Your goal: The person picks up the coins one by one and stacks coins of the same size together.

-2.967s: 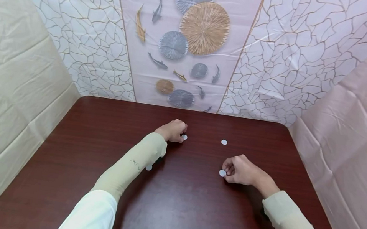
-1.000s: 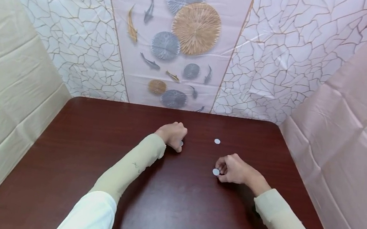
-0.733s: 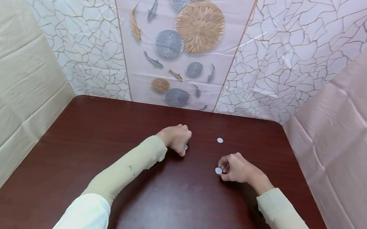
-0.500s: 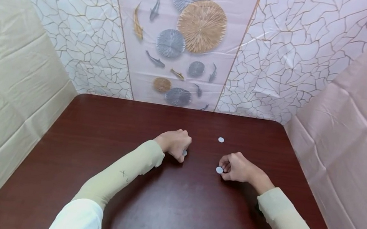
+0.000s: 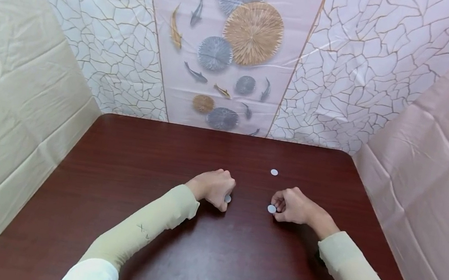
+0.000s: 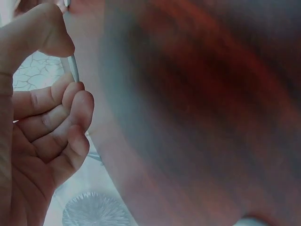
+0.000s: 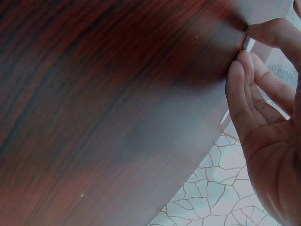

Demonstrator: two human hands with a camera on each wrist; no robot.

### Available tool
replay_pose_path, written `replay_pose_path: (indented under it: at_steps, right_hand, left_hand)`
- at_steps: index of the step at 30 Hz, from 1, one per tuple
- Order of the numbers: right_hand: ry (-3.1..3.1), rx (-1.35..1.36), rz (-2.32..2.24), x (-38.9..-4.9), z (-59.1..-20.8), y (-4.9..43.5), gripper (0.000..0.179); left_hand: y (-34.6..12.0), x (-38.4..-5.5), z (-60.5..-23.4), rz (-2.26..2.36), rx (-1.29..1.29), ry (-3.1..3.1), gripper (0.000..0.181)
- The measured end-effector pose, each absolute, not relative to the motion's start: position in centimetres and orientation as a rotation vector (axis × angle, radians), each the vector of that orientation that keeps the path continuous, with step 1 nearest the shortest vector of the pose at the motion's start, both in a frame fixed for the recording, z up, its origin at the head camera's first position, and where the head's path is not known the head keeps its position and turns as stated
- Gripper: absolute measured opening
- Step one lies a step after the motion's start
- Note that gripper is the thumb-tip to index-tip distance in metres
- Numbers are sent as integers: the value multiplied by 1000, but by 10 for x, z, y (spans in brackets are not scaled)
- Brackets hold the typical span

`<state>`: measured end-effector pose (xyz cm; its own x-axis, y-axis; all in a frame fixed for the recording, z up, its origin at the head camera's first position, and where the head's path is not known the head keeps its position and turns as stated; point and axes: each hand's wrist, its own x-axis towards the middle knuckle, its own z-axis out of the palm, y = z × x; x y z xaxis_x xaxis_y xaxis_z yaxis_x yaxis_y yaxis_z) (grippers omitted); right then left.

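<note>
My left hand (image 5: 214, 187) pinches a small white disc (image 5: 227, 198) over the middle of the dark wooden table. In the left wrist view the disc (image 6: 74, 68) stands edge-on between the thumb and fingertips, the other fingers curled. To the right, my right hand (image 5: 297, 207) holds another white disc (image 5: 271, 209) by its edge, low at the table. The right wrist view shows that disc (image 7: 247, 42) as a thin edge between thumb and fingertips. A third white disc (image 5: 274, 172) lies flat behind the right hand, touched by neither hand.
The dark red-brown table (image 5: 142, 148) has rounded far corners. A patterned cloth (image 5: 342, 89) hangs behind it, and plain pale cloths (image 5: 13, 98) close off both sides. At the bottom of the left wrist view is a blurred pale round edge (image 6: 251, 221).
The left hand has brought its disc nearer to the person. The right hand keeps its hold with little movement. A disc seen beside the left forearm three seconds ago is now out of sight.
</note>
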<state>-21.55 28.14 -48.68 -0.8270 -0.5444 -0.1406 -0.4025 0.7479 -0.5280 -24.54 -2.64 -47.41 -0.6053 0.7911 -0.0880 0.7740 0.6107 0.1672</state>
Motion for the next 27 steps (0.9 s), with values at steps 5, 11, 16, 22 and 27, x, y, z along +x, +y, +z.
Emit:
replay_pose_path:
  at_steps: [5, 11, 16, 22, 27]
  right_hand:
    - [2672, -744, -703, -215, -487, 281, 18]
    - [2691, -758, -691, -216, -486, 280, 19]
    - [2690, -756, -691, -214, -486, 280, 18]
    - [2690, -761, -694, -215, -488, 281, 19]
    - [2668, -791, -705, -218, -486, 282, 21]
  left_hand:
    - [-25, -239, -482, 198, 1292, 2715, 34]
    - [-21, -235, -489, 220, 1273, 2736, 31]
    - [-17, -231, -493, 200, 1263, 2746, 31]
    - [-17, -230, -495, 216, 1211, 2753, 25]
    - [-20, -229, -496, 274, 1158, 2736, 11]
